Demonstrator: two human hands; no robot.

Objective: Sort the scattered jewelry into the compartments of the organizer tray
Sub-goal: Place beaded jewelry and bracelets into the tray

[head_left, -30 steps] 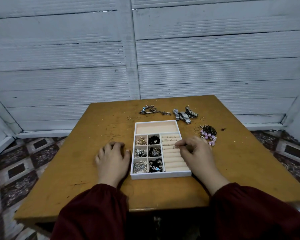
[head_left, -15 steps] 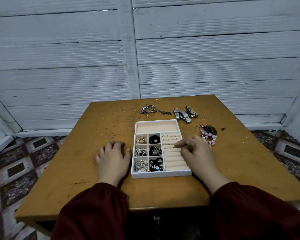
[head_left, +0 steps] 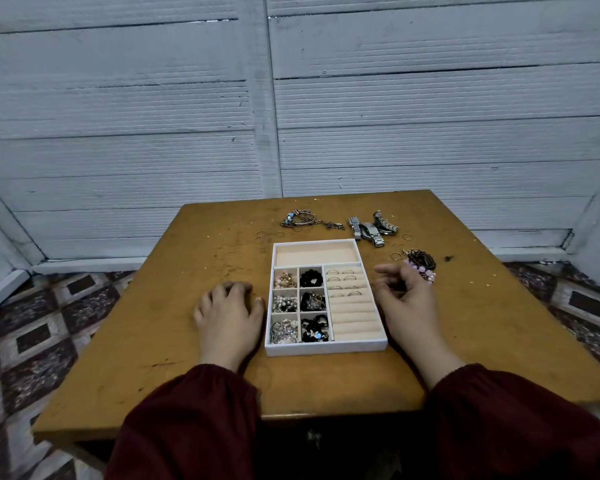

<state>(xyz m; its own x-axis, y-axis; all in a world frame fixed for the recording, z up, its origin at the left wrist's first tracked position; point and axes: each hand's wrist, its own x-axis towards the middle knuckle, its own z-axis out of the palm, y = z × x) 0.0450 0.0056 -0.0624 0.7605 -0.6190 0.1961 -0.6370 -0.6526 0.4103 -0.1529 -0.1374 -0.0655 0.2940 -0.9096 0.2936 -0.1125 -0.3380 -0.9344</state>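
Observation:
A white organizer tray (head_left: pixel 326 348) sits mid-table. Its six small left cells hold earrings and black pieces, its right ring rolls (head_left: pixel 345 284) carry several rings, and the long back compartment (head_left: pixel 316 254) is bare. My left hand (head_left: pixel 227 317) rests flat on the table just left of the tray. My right hand (head_left: pixel 407 299) hovers at the tray's right side, fingers loosely curled, nothing visible in them. Loose on the table behind: a bangle and chain heap (head_left: pixel 303 220), watches (head_left: pixel 373 228), beaded bracelets (head_left: pixel 421 263), thin gold rings (head_left: pixel 262 235) and another ring (head_left: pixel 395 256).
The wooden table (head_left: pixel 153 341) has bare surface to the left and right of the tray and along the near edge. White panelled walls close in behind. A patterned tile floor lies on both sides.
My right hand has lifted off the ring rolls and drawn back to the right of the tray. One more ring sits in the rolls. My left hand has stayed still.

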